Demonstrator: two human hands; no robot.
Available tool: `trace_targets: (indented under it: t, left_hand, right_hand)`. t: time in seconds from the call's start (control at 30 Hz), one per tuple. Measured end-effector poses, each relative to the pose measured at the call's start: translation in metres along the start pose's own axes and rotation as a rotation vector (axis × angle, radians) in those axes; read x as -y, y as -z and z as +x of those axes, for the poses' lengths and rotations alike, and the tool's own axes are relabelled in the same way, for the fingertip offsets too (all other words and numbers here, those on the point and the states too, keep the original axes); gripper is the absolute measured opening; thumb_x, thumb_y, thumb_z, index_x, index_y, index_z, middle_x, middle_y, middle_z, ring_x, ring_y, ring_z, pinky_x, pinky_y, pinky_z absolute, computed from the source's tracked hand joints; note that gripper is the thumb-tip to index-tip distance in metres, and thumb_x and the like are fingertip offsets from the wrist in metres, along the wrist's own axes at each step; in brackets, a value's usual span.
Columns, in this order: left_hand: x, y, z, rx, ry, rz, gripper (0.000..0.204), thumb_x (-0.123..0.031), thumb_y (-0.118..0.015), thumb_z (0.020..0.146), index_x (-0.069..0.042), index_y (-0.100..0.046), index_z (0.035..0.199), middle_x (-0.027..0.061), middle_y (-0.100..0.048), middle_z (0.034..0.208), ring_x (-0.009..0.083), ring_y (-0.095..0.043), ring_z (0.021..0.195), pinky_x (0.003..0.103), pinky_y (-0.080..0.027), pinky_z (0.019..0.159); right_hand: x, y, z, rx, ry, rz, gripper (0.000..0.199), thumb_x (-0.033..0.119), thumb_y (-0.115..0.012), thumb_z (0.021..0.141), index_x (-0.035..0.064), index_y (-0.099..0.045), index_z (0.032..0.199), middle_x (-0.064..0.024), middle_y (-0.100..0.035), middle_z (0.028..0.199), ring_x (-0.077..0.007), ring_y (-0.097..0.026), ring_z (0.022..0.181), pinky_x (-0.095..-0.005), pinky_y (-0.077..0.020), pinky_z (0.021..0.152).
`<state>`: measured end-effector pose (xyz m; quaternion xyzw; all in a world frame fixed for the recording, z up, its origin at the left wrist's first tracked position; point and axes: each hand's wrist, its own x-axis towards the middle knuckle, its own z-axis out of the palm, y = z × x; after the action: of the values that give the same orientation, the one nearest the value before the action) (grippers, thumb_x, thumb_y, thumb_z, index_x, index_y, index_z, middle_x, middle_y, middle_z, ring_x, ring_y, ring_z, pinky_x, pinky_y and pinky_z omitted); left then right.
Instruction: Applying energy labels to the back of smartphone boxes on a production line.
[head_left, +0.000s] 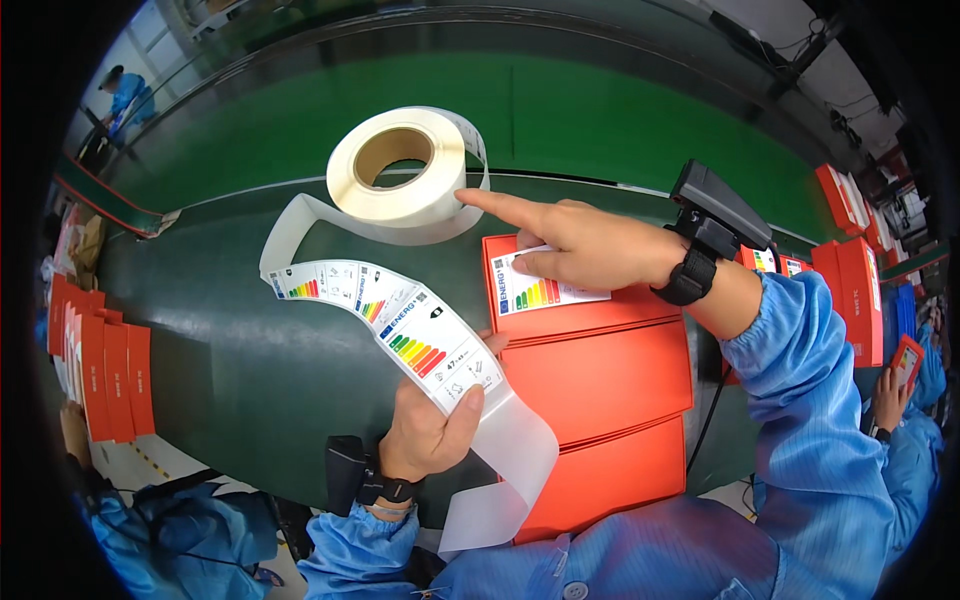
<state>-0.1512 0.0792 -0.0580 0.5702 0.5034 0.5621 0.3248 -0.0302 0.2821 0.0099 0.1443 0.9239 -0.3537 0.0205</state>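
My left hand (432,425) pinches a strip of energy labels (440,352), its thumb on the printed face. From there the strip curves back to a large white label roll (397,165) standing at the worktable's far side. Bare backing paper (515,440) hangs from the held part toward me. My right hand (590,240) lies over the farthest of the flat red boxes (600,322). Its index finger stretches out to the roll's edge, while the thumb rests on an energy label (540,285) on that box. Nothing shows in its grip.
More red boxes (595,385) overlap in a row toward my body. Stacked red boxes stand at the left (105,375) and right (848,300). A green conveyor belt (580,110) runs behind the dark green worktable (230,370). Co-workers in blue sit at both sides.
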Motion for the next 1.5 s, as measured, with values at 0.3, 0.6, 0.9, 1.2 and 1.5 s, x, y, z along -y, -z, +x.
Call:
trace_targets:
  t: [0.3,0.6,0.9,1.2,1.5]
  left_hand:
    - [0.004,0.000,0.002,-0.021,-0.049,0.018,0.027,-0.002,-0.047,0.081,0.009,-0.056,0.103,0.0215,-0.062,0.100,0.0318,-0.061,0.086,0.037,-0.046,0.079]
    - [0.002,0.004,-0.002,0.035,-0.084,0.209,0.027,-0.010,-0.044,0.087,0.010,-0.056,0.100,0.0216,-0.062,0.103,0.0250,-0.062,0.089,0.034,-0.048,0.077]
    - [0.002,0.008,0.000,0.099,-0.091,0.261,0.029,-0.009,-0.044,0.086,0.010,-0.056,0.104,0.0199,-0.060,0.110,0.0240,-0.062,0.090,0.033,-0.047,0.079]
    - [-0.032,0.012,-0.031,0.039,0.028,0.256,0.029,-0.007,-0.046,0.087,0.005,-0.050,0.114,0.0188,-0.058,0.108,0.0319,-0.057,0.096,0.036,-0.043,0.084]
    - [-0.063,0.013,-0.072,0.014,0.425,-1.033,0.062,-0.034,-0.053,0.085,-0.006,-0.030,0.135,0.0129,-0.035,0.136,0.0288,-0.033,0.127,0.043,-0.023,0.106]
  right_hand:
    - [0.016,-0.002,0.004,0.030,-0.154,-0.128,0.071,0.001,-0.050,0.073,0.0101,-0.025,0.139,-0.0189,-0.062,0.074,-0.0350,-0.061,0.067,-0.0425,-0.0488,0.062]
    - [0.037,-0.032,-0.004,-0.205,-0.237,-0.914,0.055,0.027,-0.049,0.080,0.0115,-0.041,0.131,-0.0059,-0.057,0.071,-0.0196,-0.056,0.062,-0.0333,-0.0383,0.048]
    - [-0.028,-0.017,-0.047,-0.597,-0.139,-0.805,0.040,0.028,-0.054,0.083,0.0107,-0.053,0.119,-0.0118,-0.055,0.101,-0.0269,-0.051,0.097,-0.0380,-0.0441,0.077]
    - [0.066,-0.044,-0.022,-0.212,0.288,0.273,0.038,0.025,-0.060,0.085,0.0042,-0.056,0.116,-0.0113,-0.054,0.105,-0.0214,-0.053,0.096,-0.0317,-0.0441,0.083]
    - [0.092,-0.084,-0.043,-0.410,0.639,0.182,0.011,0.009,-0.064,0.078,0.0011,-0.061,0.084,-0.0076,-0.057,0.088,-0.0243,-0.055,0.083,-0.0333,-0.0461,0.070]
